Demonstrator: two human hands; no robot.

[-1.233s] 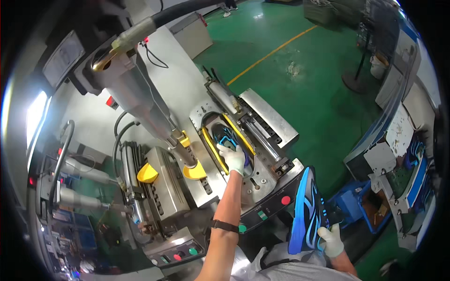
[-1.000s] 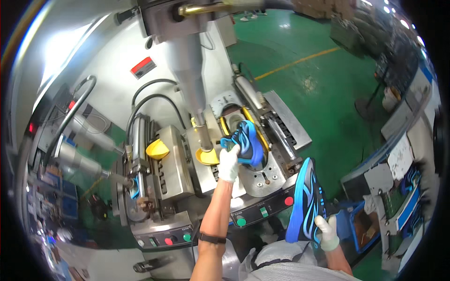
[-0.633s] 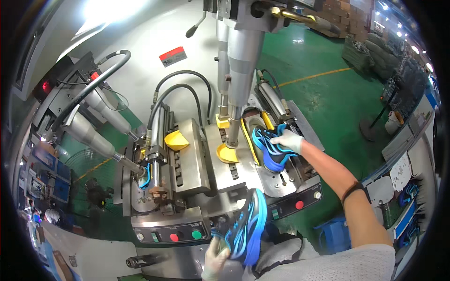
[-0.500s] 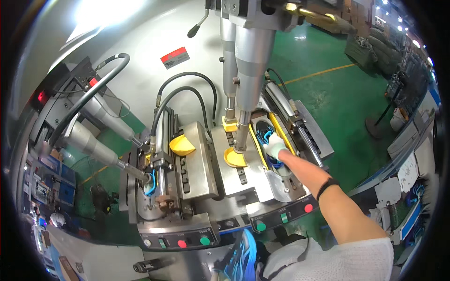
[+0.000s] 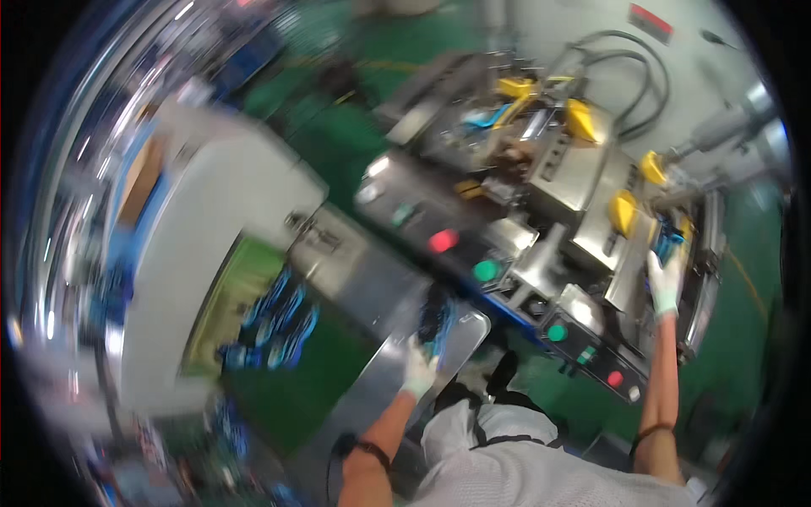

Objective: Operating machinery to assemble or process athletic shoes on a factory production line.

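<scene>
My left hand [image 5: 418, 372], in a white glove, is closed on the heel end of a dark and blue sports shoe [image 5: 434, 323] over the metal ledge. At the machine's right station, my gloved right hand [image 5: 665, 283] reaches in, thumb and fingers around the near end of a blue and black shoe [image 5: 670, 240]. Motion blur hides its fingertips. Yellow curved pads [image 5: 623, 211] sit beside that station. The left station holds a bright blue piece [image 5: 487, 117], too smeared to name.
Along the front panel are green buttons [image 5: 485, 270] and red buttons [image 5: 443, 241]. A metal ledge [image 5: 338, 253] extends left of the machine. Several blue shoe parts [image 5: 283, 325] lie on a green surface beside a white curved table [image 5: 190, 203]. Black hoses [image 5: 646, 63] loop behind.
The view has swung left, bringing the green surface and my left hand with its shoe into sight. My right hand stays at the right station's shoe.
</scene>
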